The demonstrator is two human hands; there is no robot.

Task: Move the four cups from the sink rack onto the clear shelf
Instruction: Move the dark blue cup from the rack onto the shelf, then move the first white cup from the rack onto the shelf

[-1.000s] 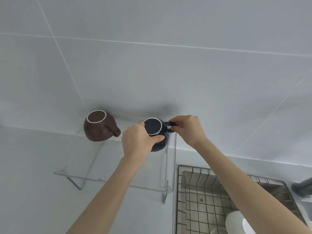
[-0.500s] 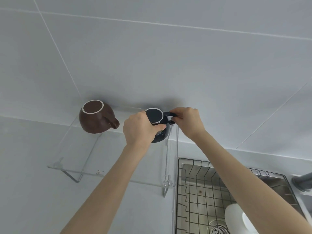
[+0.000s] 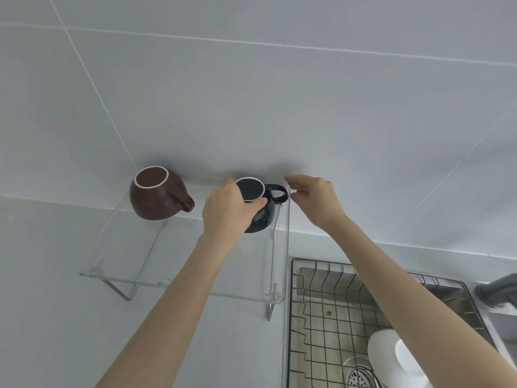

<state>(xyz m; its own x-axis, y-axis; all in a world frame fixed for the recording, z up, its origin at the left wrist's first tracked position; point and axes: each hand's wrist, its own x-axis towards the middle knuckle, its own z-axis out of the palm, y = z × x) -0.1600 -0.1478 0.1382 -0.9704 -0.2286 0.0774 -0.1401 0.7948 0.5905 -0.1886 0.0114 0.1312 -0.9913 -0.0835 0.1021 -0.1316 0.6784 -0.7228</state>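
A dark navy cup (image 3: pixel 261 203) sits upside down at the back right of the clear shelf (image 3: pixel 156 264), its handle pointing right. My left hand (image 3: pixel 226 211) wraps around its left side. My right hand (image 3: pixel 316 200) hovers just right of the handle, fingers apart and off the cup. A brown cup (image 3: pixel 156 194) rests upside down at the shelf's back left. In the black wire sink rack (image 3: pixel 321 312) a white cup (image 3: pixel 391 357) lies at the lower right, partly hidden by my right forearm.
The shelf stands on thin metal legs against the tiled wall (image 3: pixel 251 93). A sink drain (image 3: pixel 359 376) shows under the rack. A grey tap (image 3: pixel 495 292) juts in from the right edge. The white counter (image 3: pixel 47 317) lies below the shelf.
My right hand has let go of the navy cup's handle and opened, drawing slightly right. The left hand still holds the cup on the shelf.
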